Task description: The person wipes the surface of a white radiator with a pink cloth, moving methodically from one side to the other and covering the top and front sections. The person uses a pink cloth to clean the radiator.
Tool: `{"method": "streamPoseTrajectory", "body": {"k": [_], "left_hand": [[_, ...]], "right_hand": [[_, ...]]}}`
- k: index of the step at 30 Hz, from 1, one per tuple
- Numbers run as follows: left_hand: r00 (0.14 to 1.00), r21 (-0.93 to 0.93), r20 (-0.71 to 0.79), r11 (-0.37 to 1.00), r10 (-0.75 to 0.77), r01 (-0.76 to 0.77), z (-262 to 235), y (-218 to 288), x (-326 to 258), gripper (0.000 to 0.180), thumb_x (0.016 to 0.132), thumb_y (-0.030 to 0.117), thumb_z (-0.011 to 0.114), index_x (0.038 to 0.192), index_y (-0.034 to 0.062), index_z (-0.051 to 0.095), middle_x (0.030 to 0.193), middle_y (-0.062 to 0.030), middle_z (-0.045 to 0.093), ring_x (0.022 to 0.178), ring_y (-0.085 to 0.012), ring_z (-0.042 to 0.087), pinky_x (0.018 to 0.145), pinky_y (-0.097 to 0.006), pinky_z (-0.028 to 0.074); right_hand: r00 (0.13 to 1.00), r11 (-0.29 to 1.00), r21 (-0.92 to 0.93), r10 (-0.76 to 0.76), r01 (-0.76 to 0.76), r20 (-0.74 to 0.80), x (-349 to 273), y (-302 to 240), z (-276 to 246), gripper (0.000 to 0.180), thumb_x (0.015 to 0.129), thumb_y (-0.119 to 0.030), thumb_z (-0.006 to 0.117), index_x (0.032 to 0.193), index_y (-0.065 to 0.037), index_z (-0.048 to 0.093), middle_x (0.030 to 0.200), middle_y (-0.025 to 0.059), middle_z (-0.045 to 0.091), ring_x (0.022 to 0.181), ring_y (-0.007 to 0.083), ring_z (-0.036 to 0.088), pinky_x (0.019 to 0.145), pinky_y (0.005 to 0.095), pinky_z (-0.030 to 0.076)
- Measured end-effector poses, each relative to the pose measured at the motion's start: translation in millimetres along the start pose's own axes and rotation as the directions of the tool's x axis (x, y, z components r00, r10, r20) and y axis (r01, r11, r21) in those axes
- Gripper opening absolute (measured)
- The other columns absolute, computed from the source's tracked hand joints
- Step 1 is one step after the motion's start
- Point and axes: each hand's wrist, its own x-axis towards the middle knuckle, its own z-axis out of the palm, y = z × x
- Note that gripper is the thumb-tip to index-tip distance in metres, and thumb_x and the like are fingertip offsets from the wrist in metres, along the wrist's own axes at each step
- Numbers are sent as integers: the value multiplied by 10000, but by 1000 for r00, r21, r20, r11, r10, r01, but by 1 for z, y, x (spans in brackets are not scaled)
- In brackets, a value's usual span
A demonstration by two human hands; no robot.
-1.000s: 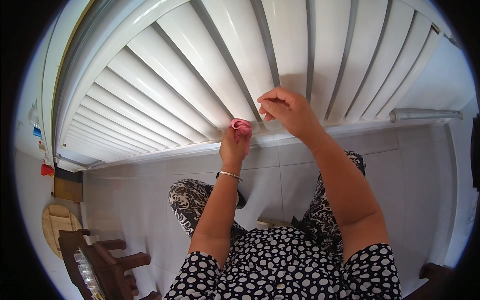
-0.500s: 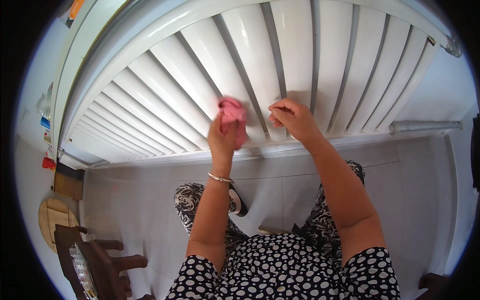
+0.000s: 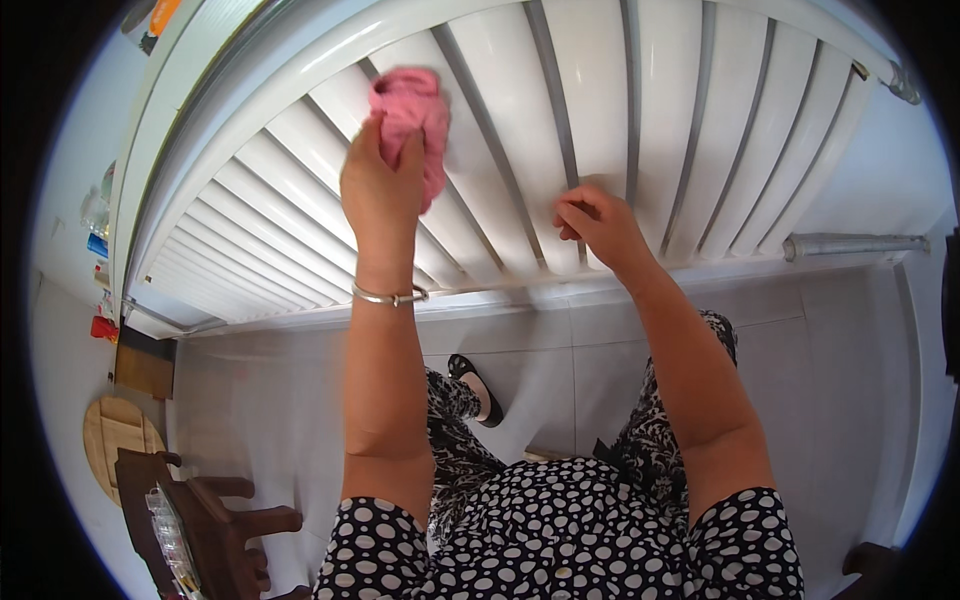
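Pink cloth has risen along the radiator, gripped by left hand, right hand loosely clenched, pipe rightward.

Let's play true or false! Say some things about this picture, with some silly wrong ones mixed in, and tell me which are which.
1. The left hand holds a pink cloth. True.
2. The right hand holds a second cloth. False: no cloth shows in it.
3. The bracelet is on the right wrist. False: it is on the left wrist.
4. The radiator is white. True.
5. The floor is bright green. False: it is grey.
6. The shirt is black with white spots. True.
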Motion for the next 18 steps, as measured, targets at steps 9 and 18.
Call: {"method": "streamPoseTrajectory", "body": {"k": [9, 18], "left_hand": [[917, 18, 344, 978, -200, 206, 45, -35, -119, 382, 807, 209, 652, 1113, -17, 615, 978, -218, 653, 919, -357, 637, 779, -385, 499], [734, -65, 566, 867, -376, 495, 97, -83, -214, 339, 798, 257, 638, 1077, 65, 647, 853, -197, 677, 811, -354, 664, 706, -382, 511]], "right_hand": [[999, 999, -23, -42, 42, 22, -3, -5, -1, 154, 892, -128, 590, 942, 10, 634, 800, 64, 644, 677, 104, 588, 645, 242, 490], [995, 999, -25, -26, 29, 98, -7, -12, 1, 175, 922, -147, 585, 1010, -6, 638, 839, 46, 645, 711, 87, 576, 678, 228, 486]]}}
